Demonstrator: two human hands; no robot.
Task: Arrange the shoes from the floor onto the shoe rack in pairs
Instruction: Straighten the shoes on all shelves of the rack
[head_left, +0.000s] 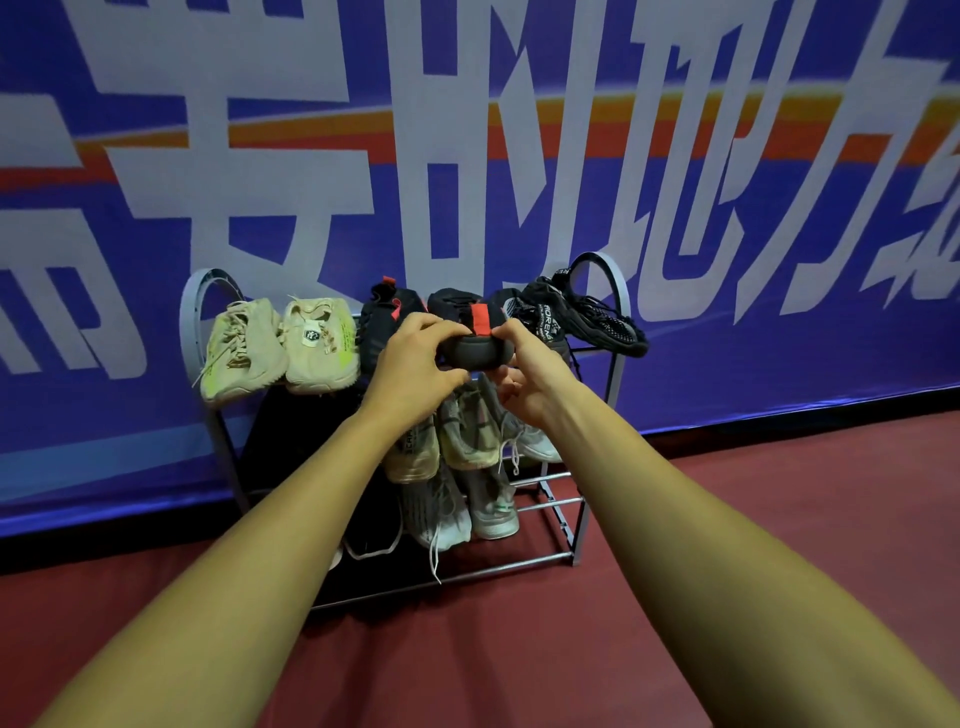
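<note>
Head view: left hand (415, 364) and right hand (524, 376) both curl fingers round the heel of the black red-tabbed shoe (475, 345) at the shoe rack's (621, 291) top-shelf front edge, mid-span; best slide it straight back, parallel beside its mate (387, 317), heels flush.

Big white characters "的地方" cross the banner (519, 208) above the fingers (436, 326). "ROREM" marks the black mesh shoe (587, 317) right of them, and "SCAP" the beige shoe (413, 448) below.
</note>
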